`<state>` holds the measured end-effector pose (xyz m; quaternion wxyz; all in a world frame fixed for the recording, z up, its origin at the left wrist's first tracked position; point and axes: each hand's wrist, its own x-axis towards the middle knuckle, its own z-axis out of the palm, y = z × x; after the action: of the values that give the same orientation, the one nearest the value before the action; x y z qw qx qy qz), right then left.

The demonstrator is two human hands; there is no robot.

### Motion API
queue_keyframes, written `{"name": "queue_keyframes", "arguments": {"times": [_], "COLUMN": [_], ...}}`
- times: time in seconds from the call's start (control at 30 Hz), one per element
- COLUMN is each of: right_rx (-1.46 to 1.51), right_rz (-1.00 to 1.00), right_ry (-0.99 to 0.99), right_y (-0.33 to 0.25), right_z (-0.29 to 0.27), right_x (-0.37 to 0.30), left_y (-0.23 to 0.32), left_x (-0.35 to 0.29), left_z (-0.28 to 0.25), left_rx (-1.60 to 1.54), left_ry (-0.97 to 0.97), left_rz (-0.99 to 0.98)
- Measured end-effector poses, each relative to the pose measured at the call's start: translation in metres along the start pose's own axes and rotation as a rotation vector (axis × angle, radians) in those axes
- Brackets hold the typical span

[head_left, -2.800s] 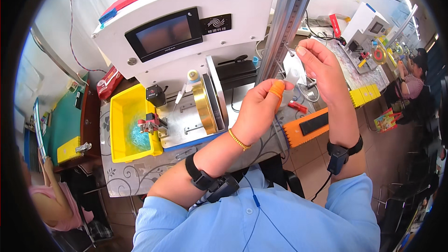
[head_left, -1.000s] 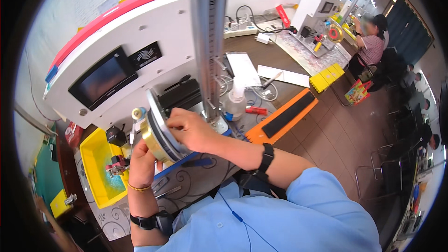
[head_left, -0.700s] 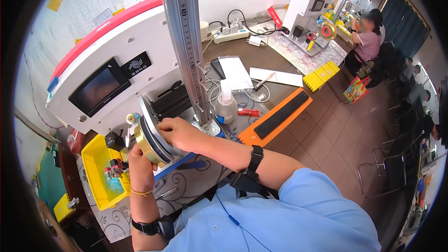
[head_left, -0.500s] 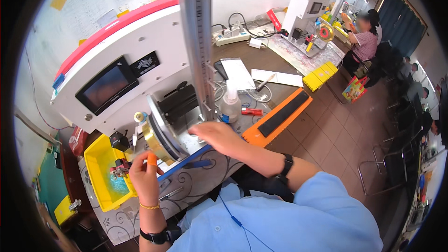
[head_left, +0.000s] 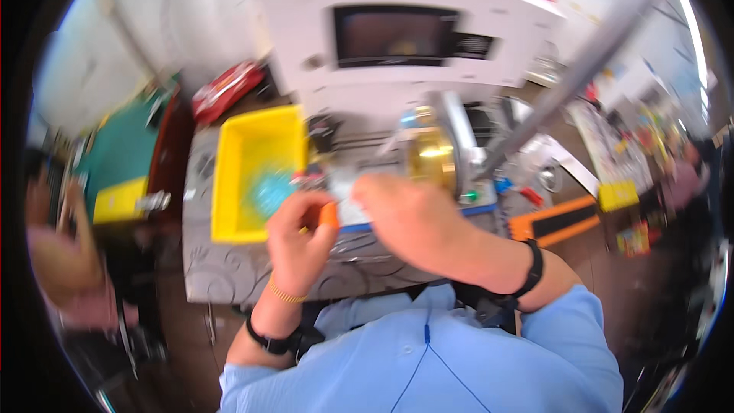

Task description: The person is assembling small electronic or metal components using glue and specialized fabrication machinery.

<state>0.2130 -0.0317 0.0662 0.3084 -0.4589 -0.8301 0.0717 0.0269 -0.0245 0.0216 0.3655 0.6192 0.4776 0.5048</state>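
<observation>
My left hand [head_left: 300,243], an orange cover [head_left: 329,216] on one fingertip, is raised in front of the yellow bin [head_left: 222,183]. Its fingers curl in toward the thumb; whatever may be between them is too small or hidden. My right hand [head_left: 409,218] is just right of it, smeared by motion, fingers pointing toward the left hand. Behind the right hand stands a gold-coloured wheel [head_left: 432,159] on a white machine [head_left: 306,38] with a dark screen [head_left: 396,35]. Translucent blue material [head_left: 275,190] lies in the bin, with a small red and dark thing [head_left: 309,180] at its right side.
A slanted metal post [head_left: 573,80] rises right of the wheel. Beyond it are an orange board with a dark strip [head_left: 562,219] and a yellow block [head_left: 618,195]. At left are a red package [head_left: 228,92], a green-topped table [head_left: 118,149] and another person [head_left: 73,260].
The view has swung left, bringing the bin and machine toward the middle. My right hand has moved from the wheel's right side to its front left, close to my left hand.
</observation>
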Motion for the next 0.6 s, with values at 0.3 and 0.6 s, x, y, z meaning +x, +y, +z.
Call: {"name": "queue_keyframes", "arguments": {"times": [0.3,0.6], "right_rx": [-0.054,0.028], "right_rz": [-0.058,-0.027], "right_ry": [0.073,-0.038], "right_y": [-0.003,-0.001], "right_z": [0.021,0.023], "right_x": [0.043,0.045], "left_y": [0.004,-0.003], "left_x": [-0.005,-0.011], "left_z": [-0.009,-0.005], "left_rx": [-0.040,0.015], "left_ry": [0.023,-0.213], "left_rz": [0.001,0.082]}}
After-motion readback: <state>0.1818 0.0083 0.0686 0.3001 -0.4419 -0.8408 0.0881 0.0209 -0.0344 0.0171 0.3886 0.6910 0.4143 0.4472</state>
